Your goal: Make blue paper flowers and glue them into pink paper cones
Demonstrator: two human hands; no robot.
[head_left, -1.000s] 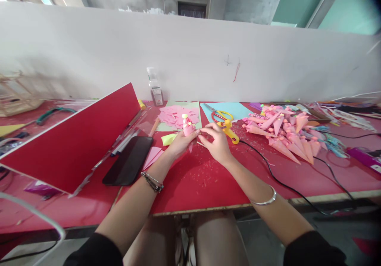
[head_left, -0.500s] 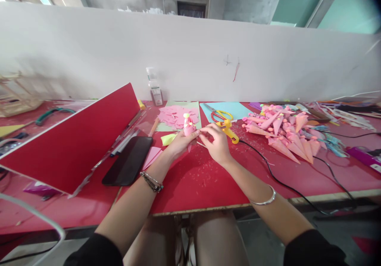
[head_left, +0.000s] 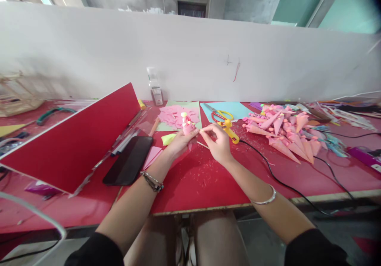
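My left hand [head_left: 179, 144] is closed around a small pink paper cone [head_left: 187, 129] with pale yellow and pink bits standing out of its top. The cone's narrow end shows below my fingers. Close beside it on the right, my right hand [head_left: 219, 144] has thumb and forefinger pinched together near my left fingertips. Whatever is in that pinch is too small to name. A thin stick [head_left: 203, 144] lies just below the right fingers. Behind that hand rests a yellow glue gun [head_left: 228, 128] with a black cord.
Cut pink paper pieces [head_left: 172, 115] lie on a pale green sheet, left of scissors [head_left: 222, 115] on a blue sheet. At right is a heap of pink cones [head_left: 285, 129]. A black phone [head_left: 129, 161] and an upright red board [head_left: 77, 135] stand left, a bottle [head_left: 156, 91] behind.
The pink cone has tipped slightly to the left in my left hand. My right thumb and forefinger stay pinched beside it, shifted only a little.
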